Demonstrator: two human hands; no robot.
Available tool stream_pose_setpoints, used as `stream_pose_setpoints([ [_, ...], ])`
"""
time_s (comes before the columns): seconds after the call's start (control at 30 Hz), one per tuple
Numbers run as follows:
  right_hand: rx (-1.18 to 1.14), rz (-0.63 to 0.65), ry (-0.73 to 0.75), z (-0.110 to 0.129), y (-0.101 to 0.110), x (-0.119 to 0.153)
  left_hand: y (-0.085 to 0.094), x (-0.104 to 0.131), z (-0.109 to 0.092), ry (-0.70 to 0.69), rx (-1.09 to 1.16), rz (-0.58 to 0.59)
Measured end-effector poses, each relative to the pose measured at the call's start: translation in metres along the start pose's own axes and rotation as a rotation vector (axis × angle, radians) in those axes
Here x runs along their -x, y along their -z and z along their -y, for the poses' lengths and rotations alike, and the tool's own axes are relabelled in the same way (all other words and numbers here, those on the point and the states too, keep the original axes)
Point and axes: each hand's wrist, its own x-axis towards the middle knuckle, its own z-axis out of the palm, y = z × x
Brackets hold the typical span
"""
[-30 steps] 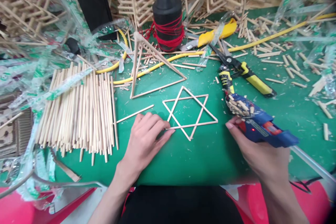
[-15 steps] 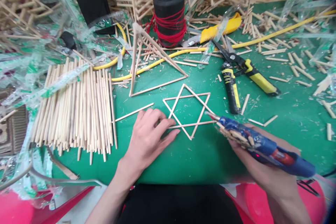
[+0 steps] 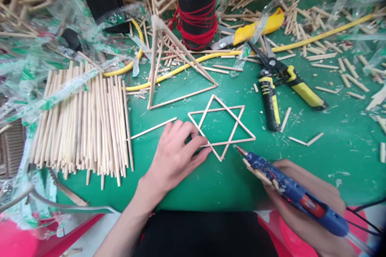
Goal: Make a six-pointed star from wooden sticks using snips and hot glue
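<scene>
A flat six-pointed star of thin wooden sticks [image 3: 232, 142] lies on the green table. My left hand [image 3: 177, 152] pinches its lower left corner between thumb and finger, which hide that corner. In my right hand [image 3: 304, 223] is a blue glue gun [image 3: 294, 194], smeared with dried glue along its front. Its nozzle points up and left, just below the star's bottom stick and apart from it. One loose stick [image 3: 153, 128] lies by my left knuckles. Behind the star stands a pyramid-shaped stick frame [image 3: 183, 97].
Many wooden sticks [image 3: 81, 124] lie in a pile on the left, with plastic wrapping [image 3: 27, 68] beyond. Pruning shears [image 3: 273, 64], a yellow utility knife [image 3: 259, 26], a black spool with red string [image 3: 197, 12] and a yellow cable [image 3: 316, 39] occupy the back. Stick offcuts [image 3: 324, 66] are scattered at right.
The glue gun's nozzle has moved from the star's right corner down and left, leaving that corner in full view. My left hand keeps its pinch. The whole view has shifted slightly.
</scene>
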Motion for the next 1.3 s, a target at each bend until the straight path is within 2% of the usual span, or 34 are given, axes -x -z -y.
stream_pose_setpoints([
  [0.37, -0.028, 0.053, 0.053, 0.003, -0.001, -0.007, -0.001, 0.0, 0.001, 0.018, 0.005, 0.027],
  [0.77, -0.033, 0.021, 0.039, 0.004, -0.003, -0.005, 0.003, -0.001, 0.0, 0.04, 0.092, 0.028],
  [1.03, 0.016, 0.026, 0.045, 0.004, -0.002, -0.01, 0.002, 0.001, 0.002, 0.113, 0.249, -0.038],
  [1.3, 0.068, -0.042, 0.046, 0.008, -0.01, -0.008, 0.0, 0.0, 0.002, 0.171, 0.172, -0.084],
])
